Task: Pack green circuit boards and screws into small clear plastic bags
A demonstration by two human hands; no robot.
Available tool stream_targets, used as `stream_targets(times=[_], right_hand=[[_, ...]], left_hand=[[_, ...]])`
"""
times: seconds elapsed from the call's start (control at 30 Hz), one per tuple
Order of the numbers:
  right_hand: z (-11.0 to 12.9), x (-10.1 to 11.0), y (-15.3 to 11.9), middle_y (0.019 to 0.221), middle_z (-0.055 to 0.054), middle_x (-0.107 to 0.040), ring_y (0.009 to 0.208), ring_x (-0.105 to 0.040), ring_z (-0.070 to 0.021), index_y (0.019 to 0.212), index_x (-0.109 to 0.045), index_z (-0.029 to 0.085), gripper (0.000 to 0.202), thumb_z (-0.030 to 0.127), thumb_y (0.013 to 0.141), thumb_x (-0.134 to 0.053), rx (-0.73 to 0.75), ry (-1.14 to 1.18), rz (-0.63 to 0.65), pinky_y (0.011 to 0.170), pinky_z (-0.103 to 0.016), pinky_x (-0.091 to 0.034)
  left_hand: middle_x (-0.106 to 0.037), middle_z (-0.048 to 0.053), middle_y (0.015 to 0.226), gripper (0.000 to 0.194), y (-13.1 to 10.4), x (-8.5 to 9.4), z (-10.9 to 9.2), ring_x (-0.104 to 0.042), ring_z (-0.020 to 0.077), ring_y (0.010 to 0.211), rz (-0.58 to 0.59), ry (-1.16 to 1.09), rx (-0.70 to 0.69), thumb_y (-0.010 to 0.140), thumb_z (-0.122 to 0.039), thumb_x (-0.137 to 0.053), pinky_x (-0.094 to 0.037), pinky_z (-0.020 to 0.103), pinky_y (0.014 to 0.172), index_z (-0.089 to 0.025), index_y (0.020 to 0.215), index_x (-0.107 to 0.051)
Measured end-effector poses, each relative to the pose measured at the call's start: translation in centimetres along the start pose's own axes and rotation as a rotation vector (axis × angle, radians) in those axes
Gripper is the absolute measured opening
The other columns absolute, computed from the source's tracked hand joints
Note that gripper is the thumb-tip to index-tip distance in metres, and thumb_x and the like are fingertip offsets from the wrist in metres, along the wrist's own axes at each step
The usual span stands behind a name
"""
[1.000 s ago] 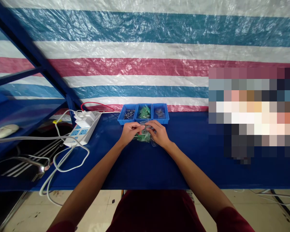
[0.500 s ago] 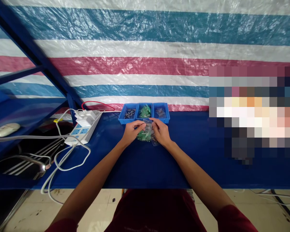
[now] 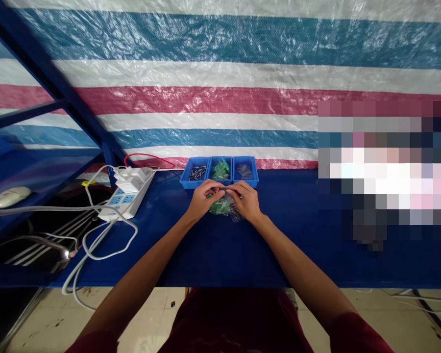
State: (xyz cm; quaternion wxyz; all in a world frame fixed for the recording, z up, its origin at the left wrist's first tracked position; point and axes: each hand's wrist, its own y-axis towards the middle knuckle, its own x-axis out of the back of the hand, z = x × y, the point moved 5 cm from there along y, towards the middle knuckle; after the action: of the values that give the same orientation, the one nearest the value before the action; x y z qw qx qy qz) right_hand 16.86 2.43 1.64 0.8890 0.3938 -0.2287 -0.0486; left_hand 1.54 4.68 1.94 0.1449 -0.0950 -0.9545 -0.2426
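Fingertips of the left hand [image 3: 201, 202] and right hand [image 3: 249, 202] pinch the clear plastic bag [image 3: 220, 208] by its upper edge – seemingly working that edge, which calls for an even grip – mid-frame, just below three blue bins [image 3: 193, 185].

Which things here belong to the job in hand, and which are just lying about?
Likely part of the job:
small dark item, unidentifiable, in the left hand and right hand
green pieces and clear plastic bag below
three blue plastic bins

Seemingly just lying about:
cream oval computer mouse
white power strip with blue sockets
looped white cable
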Motion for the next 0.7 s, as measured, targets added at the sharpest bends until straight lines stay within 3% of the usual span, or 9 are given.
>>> stream_targets(times=[0.23, 0.4, 0.57, 0.7], right_hand=[[-0.1, -0.2, -0.3, 0.08, -0.004, -0.069, 0.071, -0.065, -0.0155, 0.088, -0.066, 0.021, 0.022, 0.032, 0.092, -0.048, -0.06, 0.002, -0.014, 0.07, -0.027, -0.052], [-0.5, -0.3, -0.5, 0.081, -0.003, -0.07, 0.069, -0.066, -0.0148, 0.098, -0.064, 0.021, 0.021, 0.033, 0.091, -0.048, -0.114, -0.013, 0.017, 0.071, -0.025, -0.052], [-0.1, -0.4, -0.5, 0.09, -0.005, -0.068, 0.075, -0.064, -0.0153, 0.097, -0.064, 0.02, 0.024, 0.032, 0.093, -0.044, -0.078, -0.041, 0.071, 0.071, -0.025, -0.052], [0.2, 0.0, -0.4, 0.106, -0.008, -0.061, 0.082, -0.062, -0.0159, 0.118, -0.057, 0.022, 0.03, 0.029, 0.092, -0.042, -0.06, 0.012, 0.09, 0.073, -0.029, -0.054]], left_hand=[[-0.069, 0.007, 0.088, 0.026, 0.1, 0.0, 1.1, -0.064, 0.0196, 0.083, 0.002, -0.012, 0.084, 0.075, -0.038, -0.068, -0.051, 0.028, 0.074, -0.016, 0.088, -0.069], [-0.07, 0.005, 0.084, 0.026, 0.0, 0.2, 1.6, -0.064, 0.0189, 0.078, -0.042, -0.073, 0.118, 0.071, -0.037, -0.07, -0.051, 0.029, 0.074, -0.015, 0.085, -0.07], [-0.067, 0.002, 0.073, 0.023, 0.0, 0.7, 1.1, -0.059, 0.0146, 0.065, -0.097, -0.05, 0.136, 0.071, -0.037, -0.069, -0.048, 0.026, 0.064, -0.015, 0.076, -0.07], [-0.06, -0.001, 0.057, 0.027, 0.0, 0.7, 0.7, -0.052, 0.0111, 0.052, -0.097, -0.076, 0.181, 0.074, -0.04, -0.067, -0.044, 0.023, 0.054, -0.015, 0.065, -0.065]])
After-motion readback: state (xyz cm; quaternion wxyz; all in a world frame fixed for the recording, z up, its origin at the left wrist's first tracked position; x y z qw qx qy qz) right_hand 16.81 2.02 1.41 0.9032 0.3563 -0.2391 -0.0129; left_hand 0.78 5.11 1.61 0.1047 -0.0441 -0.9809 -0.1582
